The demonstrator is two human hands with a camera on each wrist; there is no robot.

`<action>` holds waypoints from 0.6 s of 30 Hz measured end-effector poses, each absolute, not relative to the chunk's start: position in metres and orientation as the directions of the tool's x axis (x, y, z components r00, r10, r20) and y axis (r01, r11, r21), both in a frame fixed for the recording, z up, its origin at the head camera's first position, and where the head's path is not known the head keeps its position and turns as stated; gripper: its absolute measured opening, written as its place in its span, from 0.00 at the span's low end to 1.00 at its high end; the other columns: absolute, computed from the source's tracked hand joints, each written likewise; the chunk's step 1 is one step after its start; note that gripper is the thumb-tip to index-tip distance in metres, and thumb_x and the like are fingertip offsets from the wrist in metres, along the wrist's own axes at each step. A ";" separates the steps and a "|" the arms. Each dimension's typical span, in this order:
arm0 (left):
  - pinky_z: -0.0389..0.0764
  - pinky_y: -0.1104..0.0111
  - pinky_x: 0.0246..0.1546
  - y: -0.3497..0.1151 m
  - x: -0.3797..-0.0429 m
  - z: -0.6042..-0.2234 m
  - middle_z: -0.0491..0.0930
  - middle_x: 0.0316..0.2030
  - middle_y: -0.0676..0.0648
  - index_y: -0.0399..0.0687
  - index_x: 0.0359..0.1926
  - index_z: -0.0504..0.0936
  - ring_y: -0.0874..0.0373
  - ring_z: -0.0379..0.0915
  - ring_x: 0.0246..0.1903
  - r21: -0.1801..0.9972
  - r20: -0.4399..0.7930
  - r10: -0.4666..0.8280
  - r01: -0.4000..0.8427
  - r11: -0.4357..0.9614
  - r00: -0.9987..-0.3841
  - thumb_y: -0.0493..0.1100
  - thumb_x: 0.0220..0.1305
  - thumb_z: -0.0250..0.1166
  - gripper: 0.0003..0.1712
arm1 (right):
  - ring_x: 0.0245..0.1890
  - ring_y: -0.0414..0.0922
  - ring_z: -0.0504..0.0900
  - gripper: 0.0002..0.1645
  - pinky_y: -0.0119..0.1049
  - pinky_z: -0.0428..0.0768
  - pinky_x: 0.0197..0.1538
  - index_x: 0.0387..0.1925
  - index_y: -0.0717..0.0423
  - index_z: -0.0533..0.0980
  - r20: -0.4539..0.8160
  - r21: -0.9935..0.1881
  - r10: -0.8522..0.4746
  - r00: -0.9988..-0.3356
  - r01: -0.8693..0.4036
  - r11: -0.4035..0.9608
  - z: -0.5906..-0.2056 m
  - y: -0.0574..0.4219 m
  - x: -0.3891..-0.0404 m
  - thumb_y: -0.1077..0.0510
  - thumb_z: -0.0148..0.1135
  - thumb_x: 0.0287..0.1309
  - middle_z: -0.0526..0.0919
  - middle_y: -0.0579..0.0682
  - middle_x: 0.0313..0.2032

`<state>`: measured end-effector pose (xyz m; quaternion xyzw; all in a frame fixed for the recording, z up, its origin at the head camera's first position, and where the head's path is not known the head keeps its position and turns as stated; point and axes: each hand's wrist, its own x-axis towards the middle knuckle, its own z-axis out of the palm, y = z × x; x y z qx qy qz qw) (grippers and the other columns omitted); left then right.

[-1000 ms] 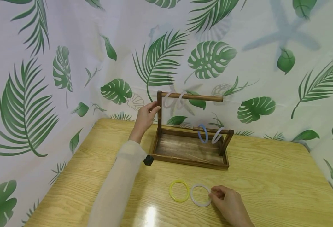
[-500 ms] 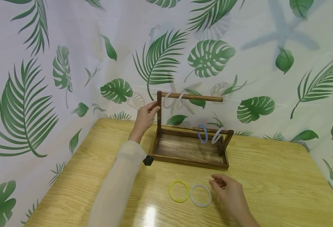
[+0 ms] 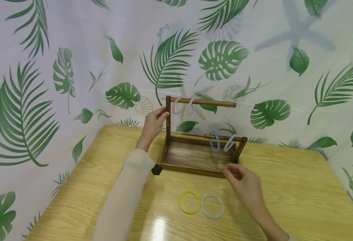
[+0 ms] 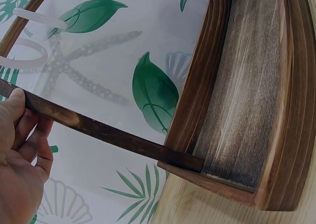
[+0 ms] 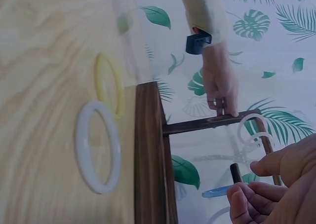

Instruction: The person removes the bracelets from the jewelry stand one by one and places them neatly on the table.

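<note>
My left hand (image 3: 153,126) pinches the tall post (image 3: 168,125) of a dark wooden two-bar rack; the left wrist view shows thumb and fingers on either side of that post (image 4: 98,128). My right hand (image 3: 247,189) holds nothing, its fingers loosely bent near the rack tray's front right corner. In the right wrist view a gap separates thumb from fingers. On the lower bar hang a blue ring (image 3: 218,143) and a whitish ring (image 3: 226,148). Two pale rings hang from the upper bar (image 3: 215,102). A yellow ring (image 3: 189,213) and a white ring (image 3: 212,217) lie flat on the table.
The rack's shallow tray (image 3: 191,169) stands toward the back of the light wood table (image 3: 290,194). Behind it hangs a leaf-patterned cloth (image 3: 272,73). A small black device (image 3: 156,169) sits at my left wrist.
My right hand has left the white ring on the table and moved up and away to the rack's front right corner. The left hand stays on the post.
</note>
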<state>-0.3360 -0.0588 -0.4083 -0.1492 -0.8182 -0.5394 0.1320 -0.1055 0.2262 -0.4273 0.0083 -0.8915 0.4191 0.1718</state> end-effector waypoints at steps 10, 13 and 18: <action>0.78 0.55 0.58 -0.057 -0.340 -0.409 0.82 0.59 0.37 0.35 0.65 0.80 0.45 0.79 0.56 0.844 0.375 0.087 0.378 0.380 -0.923 0.43 0.77 0.62 0.22 | 0.34 0.39 0.83 0.14 0.22 0.79 0.33 0.50 0.66 0.85 0.343 -0.761 0.139 -0.929 -0.188 0.621 -0.413 0.231 -0.125 0.61 0.69 0.67 0.90 0.57 0.39; 0.78 0.55 0.58 -0.056 -0.342 -0.410 0.82 0.58 0.37 0.35 0.65 0.80 0.45 0.80 0.56 0.841 0.380 0.081 0.381 0.384 -0.921 0.43 0.77 0.62 0.22 | 0.33 0.38 0.83 0.13 0.23 0.79 0.32 0.49 0.65 0.85 0.351 -0.761 0.139 -0.926 -0.196 0.618 -0.409 0.233 -0.131 0.62 0.70 0.67 0.90 0.57 0.39; 0.78 0.55 0.58 -0.055 -0.344 -0.410 0.82 0.58 0.37 0.35 0.65 0.80 0.45 0.80 0.55 0.835 0.382 0.077 0.380 0.398 -0.921 0.44 0.77 0.62 0.23 | 0.34 0.42 0.83 0.14 0.22 0.78 0.33 0.50 0.65 0.85 0.383 -0.736 0.127 -0.915 -0.220 0.640 -0.405 0.235 -0.144 0.61 0.70 0.66 0.90 0.56 0.39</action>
